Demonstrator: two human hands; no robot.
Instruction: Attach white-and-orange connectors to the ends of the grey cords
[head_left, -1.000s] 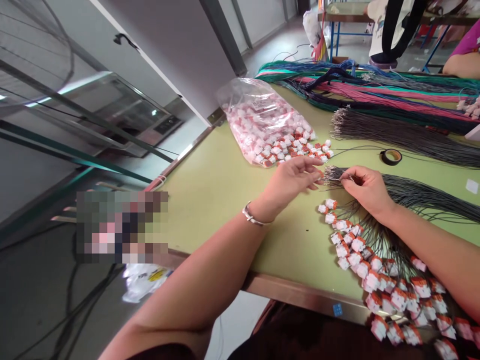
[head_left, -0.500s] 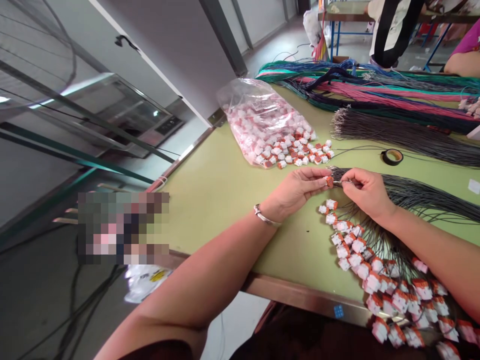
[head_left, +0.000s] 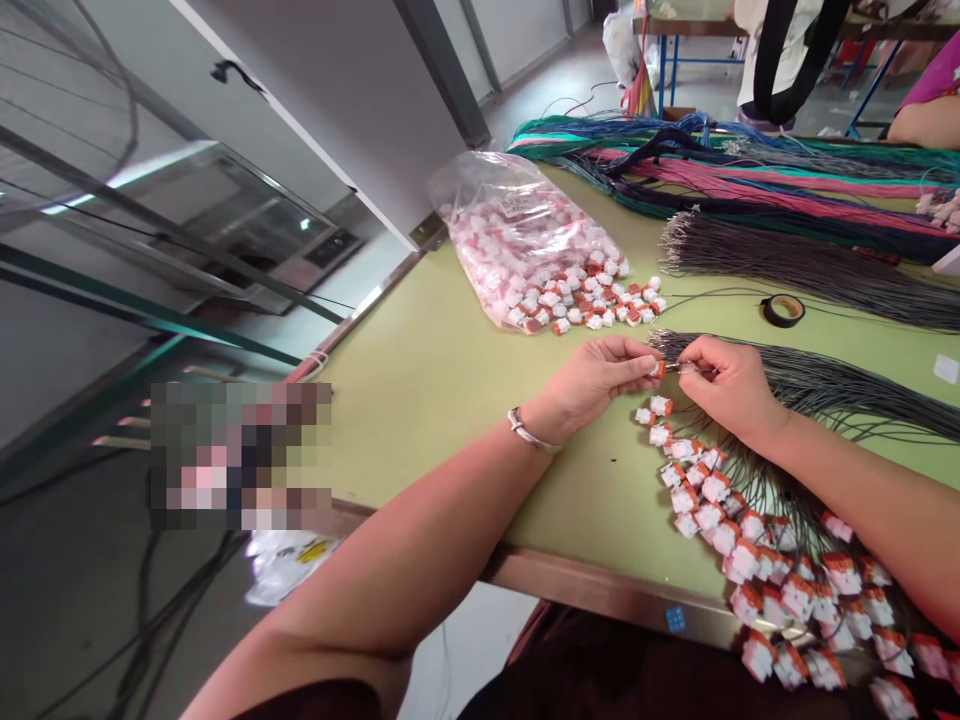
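Left hand (head_left: 596, 378) pinches a small orange-white connector (head_left: 658, 369) at its fingertips. Right hand (head_left: 724, 385) pinches the stripped end of a dark wire (head_left: 679, 367), tip right at the connector, between the two hands. Bundle of dark wires (head_left: 840, 385) runs out right, behind the right hand. Finished wired connectors (head_left: 750, 540) lie fanned just below both hands. Bag of loose connectors (head_left: 525, 240) sits beyond the left hand, tape roll (head_left: 784, 312) beyond the right.
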